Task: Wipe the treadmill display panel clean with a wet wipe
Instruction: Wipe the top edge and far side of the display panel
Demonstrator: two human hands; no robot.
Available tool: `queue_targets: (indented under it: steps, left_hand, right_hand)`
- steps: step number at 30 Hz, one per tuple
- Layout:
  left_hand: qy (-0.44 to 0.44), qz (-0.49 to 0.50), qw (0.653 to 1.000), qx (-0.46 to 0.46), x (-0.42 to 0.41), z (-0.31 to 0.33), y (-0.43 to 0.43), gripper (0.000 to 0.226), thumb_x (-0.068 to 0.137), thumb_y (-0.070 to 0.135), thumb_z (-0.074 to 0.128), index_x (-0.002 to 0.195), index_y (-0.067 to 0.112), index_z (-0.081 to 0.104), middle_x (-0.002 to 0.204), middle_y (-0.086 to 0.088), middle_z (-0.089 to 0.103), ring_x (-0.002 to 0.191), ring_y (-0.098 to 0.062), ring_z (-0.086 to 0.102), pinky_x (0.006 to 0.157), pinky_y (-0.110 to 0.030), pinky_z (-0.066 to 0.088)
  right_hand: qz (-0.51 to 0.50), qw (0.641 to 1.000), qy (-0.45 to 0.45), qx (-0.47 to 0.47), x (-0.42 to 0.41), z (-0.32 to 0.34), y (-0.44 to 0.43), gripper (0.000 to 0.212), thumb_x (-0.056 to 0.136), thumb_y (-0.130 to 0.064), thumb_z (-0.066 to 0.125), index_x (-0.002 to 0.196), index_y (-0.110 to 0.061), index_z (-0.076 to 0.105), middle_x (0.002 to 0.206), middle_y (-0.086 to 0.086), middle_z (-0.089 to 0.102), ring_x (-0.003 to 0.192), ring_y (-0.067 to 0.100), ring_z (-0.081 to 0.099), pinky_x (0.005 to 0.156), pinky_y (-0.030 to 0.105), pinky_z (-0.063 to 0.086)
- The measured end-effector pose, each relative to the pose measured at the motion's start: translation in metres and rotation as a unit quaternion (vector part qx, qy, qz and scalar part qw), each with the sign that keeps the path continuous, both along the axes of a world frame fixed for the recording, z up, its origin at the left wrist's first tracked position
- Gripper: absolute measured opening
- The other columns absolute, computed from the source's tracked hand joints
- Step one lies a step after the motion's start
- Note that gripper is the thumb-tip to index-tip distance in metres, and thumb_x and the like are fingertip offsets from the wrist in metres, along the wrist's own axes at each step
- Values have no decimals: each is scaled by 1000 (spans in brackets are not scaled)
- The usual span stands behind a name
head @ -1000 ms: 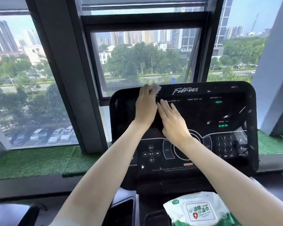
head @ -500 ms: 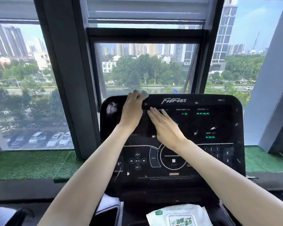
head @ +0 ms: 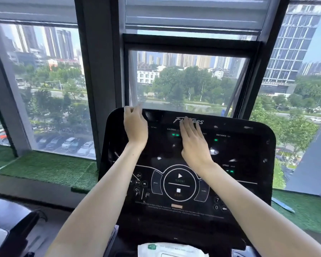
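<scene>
My left hand [head: 135, 127] clutches the wipe [head: 139, 105] at the black panel [head: 248, 154]'s top; my right hand [head: 194, 145] lies flat, unclenched. Windows [head: 50, 89] behind. Labels: CALORIES, DISTANCE, SPEED, START.

left hand [head: 135, 125] grips display panel [head: 248, 156] top edge; right hand [head: 194, 145] lies flat.

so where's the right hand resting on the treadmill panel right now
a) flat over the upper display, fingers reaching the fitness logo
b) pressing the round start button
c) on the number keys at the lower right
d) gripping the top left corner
a: the right hand lies flat on the treadmill display panel, above the start button, its fingers covering part of the logo.
</scene>
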State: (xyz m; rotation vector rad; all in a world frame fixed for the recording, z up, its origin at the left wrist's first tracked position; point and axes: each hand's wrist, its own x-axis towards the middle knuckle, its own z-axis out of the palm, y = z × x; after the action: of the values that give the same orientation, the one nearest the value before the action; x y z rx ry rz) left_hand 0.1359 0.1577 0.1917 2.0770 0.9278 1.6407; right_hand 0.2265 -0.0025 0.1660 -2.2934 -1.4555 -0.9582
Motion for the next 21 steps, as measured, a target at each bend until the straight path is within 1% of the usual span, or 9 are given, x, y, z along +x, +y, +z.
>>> queue_targets:
  steps: [2, 6, 7, 11, 12, 15, 17, 18, 21]
  left_hand:
    - [39, -8, 998, 41, 7, 0, -19, 37, 84, -12, 44, 111, 6, 62, 89, -2, 42, 78, -16, 46, 71, -28, 47]
    - [133, -98, 973, 161, 16, -6, -33, 40, 87, -7, 50, 121, 12, 58, 95, -5, 49, 83, -19, 52, 74, -29, 49]
    - [129, -91, 975, 155, 13, -5, -26, 39, 89, -6, 50, 122, 12, 58, 94, -5, 48, 81, -18, 51, 73, -28, 49]
    - [19, -14, 1000, 8, 12, -1, -18, 31, 92, -3, 43, 116, 6, 61, 91, -1, 40, 74, -13, 44, 71, -20, 43]
    - [28, -20, 999, 24, 16, -1, -28, 31, 92, -3, 44, 117, 7, 60, 92, -1, 41, 77, -13, 45, 73, -22, 45]
    - [106, -119, 972, 171, 26, -9, -50, 33, 90, -3, 50, 120, 10, 58, 94, -3, 47, 83, -15, 50, 75, -24, 46]
    - [125, -132, 963, 197, 22, -5, -38, 30, 91, -1, 51, 118, 10, 60, 91, 0, 44, 80, -14, 48, 72, -22, 43]
    - [113, -107, 973, 172, 18, -2, -29, 28, 91, -2, 50, 115, 8, 61, 89, 0, 43, 77, -14, 48, 70, -22, 42]
    - [13, -24, 1000, 7, 12, 2, -11, 23, 91, -5, 43, 102, 0, 62, 87, -3, 41, 71, -12, 43, 65, -14, 36]
  right_hand:
    - [5, 1000, -6, -4, 1, -1, 1, 77, 61, 14, 54, 136, 10, 35, 143, 28, 34, 135, 38, 31, 114, 46, 20]
    - [3, 999, -31, -24, 3, 3, -3, 76, 62, 10, 58, 135, 9, 36, 143, 28, 35, 134, 37, 34, 113, 46, 21]
    - [5, 999, -33, -27, 3, 3, -3, 77, 62, 9, 59, 135, 9, 37, 142, 28, 35, 133, 37, 34, 113, 46, 21]
    - [-1, 999, -28, -20, 2, 2, -2, 76, 62, 10, 56, 136, 10, 36, 143, 28, 34, 134, 37, 33, 114, 46, 20]
    - [-1, 1000, -24, -14, 1, 1, -1, 76, 61, 10, 55, 135, 10, 37, 142, 29, 35, 133, 38, 34, 113, 46, 21]
    - [-3, 999, -29, -14, 3, 0, -1, 76, 59, 10, 57, 133, 11, 39, 140, 29, 38, 132, 38, 36, 112, 47, 22]
    - [-4, 999, -36, -21, 3, 1, -3, 77, 59, 10, 57, 133, 11, 38, 141, 29, 37, 132, 38, 36, 112, 47, 22]
    - [-5, 999, -39, -25, 3, 2, -3, 78, 59, 10, 57, 134, 10, 37, 142, 29, 36, 133, 38, 34, 113, 47, 22]
    - [-16, 999, -37, -21, 1, 0, -2, 78, 59, 10, 56, 135, 10, 37, 143, 28, 34, 134, 38, 33, 113, 47, 22]
